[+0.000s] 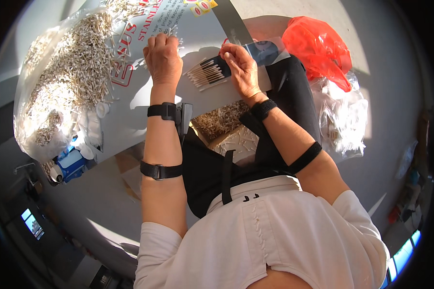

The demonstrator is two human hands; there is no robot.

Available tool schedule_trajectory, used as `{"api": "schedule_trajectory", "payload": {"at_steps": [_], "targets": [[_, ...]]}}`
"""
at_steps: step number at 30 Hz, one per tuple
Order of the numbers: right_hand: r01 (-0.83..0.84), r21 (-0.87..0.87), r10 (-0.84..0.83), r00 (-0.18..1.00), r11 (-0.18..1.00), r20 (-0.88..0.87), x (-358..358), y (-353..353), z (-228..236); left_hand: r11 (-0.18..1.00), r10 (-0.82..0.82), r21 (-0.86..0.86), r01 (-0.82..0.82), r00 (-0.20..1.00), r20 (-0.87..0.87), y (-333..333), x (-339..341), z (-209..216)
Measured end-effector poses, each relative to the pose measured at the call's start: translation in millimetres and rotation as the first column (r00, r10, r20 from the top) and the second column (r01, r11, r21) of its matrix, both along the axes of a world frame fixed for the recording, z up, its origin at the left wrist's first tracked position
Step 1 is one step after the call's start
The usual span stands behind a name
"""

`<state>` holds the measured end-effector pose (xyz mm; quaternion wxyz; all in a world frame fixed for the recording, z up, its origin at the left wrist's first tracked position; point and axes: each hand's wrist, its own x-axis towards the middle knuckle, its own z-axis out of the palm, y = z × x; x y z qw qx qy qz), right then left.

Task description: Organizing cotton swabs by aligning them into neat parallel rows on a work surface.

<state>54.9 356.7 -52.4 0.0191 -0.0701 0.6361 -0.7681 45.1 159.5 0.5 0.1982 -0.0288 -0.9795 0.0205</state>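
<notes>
Swabs (207,73) likely light, snappable; pinch mid-stick; left hand (164,57) curled, right hand (242,71) half-curled; can't tell fingers' grip.

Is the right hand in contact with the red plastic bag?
Apart: the head view shows a plain gap between the right hand and the red plastic bag, where a dark packet lies.

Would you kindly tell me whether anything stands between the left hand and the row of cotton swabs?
Nothing visible does: between the left hand and the row of cotton swabs, only grey work surface shows.
</notes>
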Motion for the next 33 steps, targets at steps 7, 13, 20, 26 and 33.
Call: {"api": "schedule_trajectory", "payload": {"at_steps": [7, 13, 20, 26, 33], "targets": [[0.002, -0.007, -0.002, 1.000, 1.000, -0.021, 1, -2, 1, 0.980, 0.119, 0.160, -0.123, 0.992, 0.033, -14, 0, -7], [-0.003, 0.026, 0.003, 1.000, 1.000, -0.012, 2, -1, 3, 0.993, 0.062, 0.105, -0.058, 0.997, -0.039, -13, 0, -1], [-0.002, 0.004, 0.002, 1.000, 1.000, 0.007, 1, -1, 1, 0.946, -0.120, 0.318, 0.060, 0.977, 0.174, 15, 16, -2], [-0.007, -0.016, 0.008, 1.000, 1.000, 0.017, 1, -1, 1, 0.916, -0.135, 0.397, 0.063, 0.978, 0.157, 14, 11, -2], [-0.062, -0.041, 0.064, 0.997, 0.997, 0.046, 3, 1, 7, 0.878, -0.198, 0.472, 0.080, 0.959, 0.205, 9, 16, -7]]}}
